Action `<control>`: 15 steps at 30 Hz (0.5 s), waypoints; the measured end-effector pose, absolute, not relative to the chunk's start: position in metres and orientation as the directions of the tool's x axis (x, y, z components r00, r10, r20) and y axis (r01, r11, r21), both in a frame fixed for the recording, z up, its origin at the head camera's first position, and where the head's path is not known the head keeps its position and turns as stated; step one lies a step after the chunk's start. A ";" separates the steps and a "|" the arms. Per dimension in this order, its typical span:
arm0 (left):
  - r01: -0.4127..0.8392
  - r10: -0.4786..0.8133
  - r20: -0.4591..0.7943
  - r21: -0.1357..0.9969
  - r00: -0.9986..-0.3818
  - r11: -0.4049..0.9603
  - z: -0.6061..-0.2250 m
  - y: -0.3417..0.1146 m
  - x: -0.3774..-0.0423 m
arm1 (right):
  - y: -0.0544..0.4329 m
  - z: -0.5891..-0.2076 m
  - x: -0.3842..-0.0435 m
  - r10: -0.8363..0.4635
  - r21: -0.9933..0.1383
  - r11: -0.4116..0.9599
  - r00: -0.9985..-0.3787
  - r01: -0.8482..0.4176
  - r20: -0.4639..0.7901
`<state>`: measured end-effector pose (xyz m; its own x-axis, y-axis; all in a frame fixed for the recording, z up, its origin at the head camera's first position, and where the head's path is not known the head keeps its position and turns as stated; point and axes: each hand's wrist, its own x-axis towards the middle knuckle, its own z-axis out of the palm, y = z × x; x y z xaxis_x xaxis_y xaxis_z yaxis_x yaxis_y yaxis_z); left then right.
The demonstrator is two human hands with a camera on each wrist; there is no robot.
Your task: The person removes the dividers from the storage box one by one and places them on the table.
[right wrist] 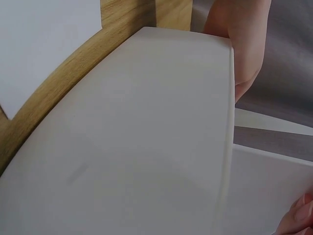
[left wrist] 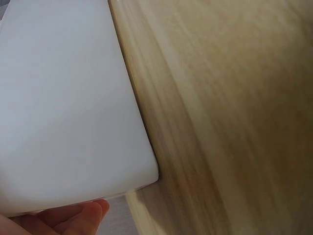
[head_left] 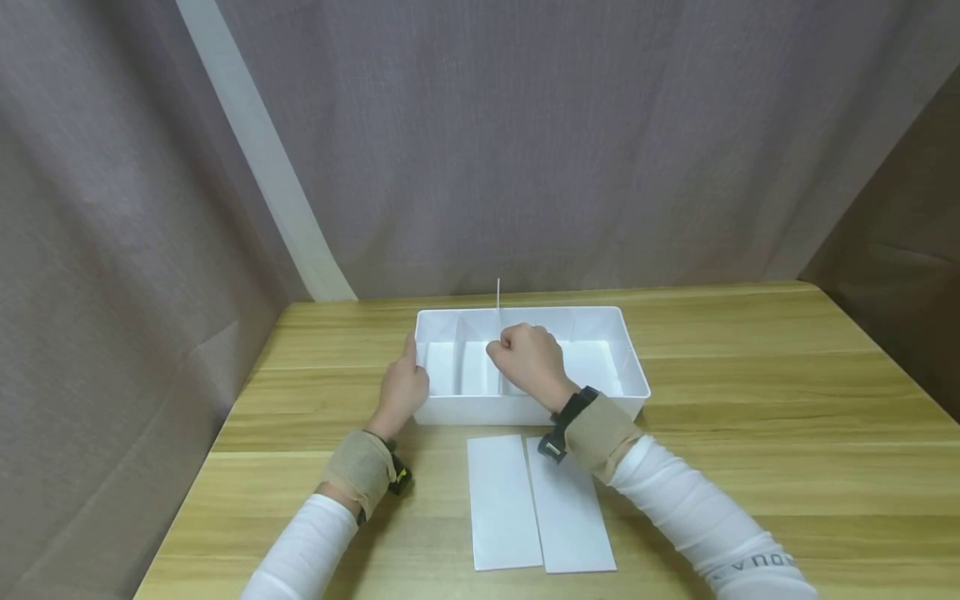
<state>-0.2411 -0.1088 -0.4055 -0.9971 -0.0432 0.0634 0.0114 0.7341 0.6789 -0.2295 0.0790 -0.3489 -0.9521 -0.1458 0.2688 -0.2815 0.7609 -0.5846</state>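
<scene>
A white rectangular box (head_left: 528, 410) stands on the table, its long side toward me. A thin white divider (head_left: 457, 354) crosses it near the left end. My right hand (head_left: 528, 358) is over the middle of the box, fingers curled, and pinches a white divider panel (head_left: 498, 293) whose far end rises above the back rim. In the right wrist view its fingertips (right wrist: 299, 215) lie against that panel (right wrist: 264, 188). My left hand (head_left: 401, 385) grips the left end wall, index finger along the outside; the left wrist view shows its curled fingers (left wrist: 73, 218) at the box end.
Two white rectangular panels (head_left: 504, 504) (head_left: 572, 508) lie flat side by side on the wooden table (head_left: 750, 417), in front of the box. A grey curtain (head_left: 525, 150) hangs behind the table's back edge.
</scene>
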 end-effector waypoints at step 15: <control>0.019 -0.041 0.071 0.682 -0.997 0.731 -0.406 -0.109 -0.241 | 0.080 -0.344 -0.227 -0.142 -0.572 0.767 -0.946 -0.291 0.292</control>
<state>-0.2411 -0.1088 -0.4057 -0.9966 -0.0411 0.0712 0.0186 0.7308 0.6824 -0.2269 0.0798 -0.3441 -0.9459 -0.1418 0.2918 -0.2915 0.7667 -0.5721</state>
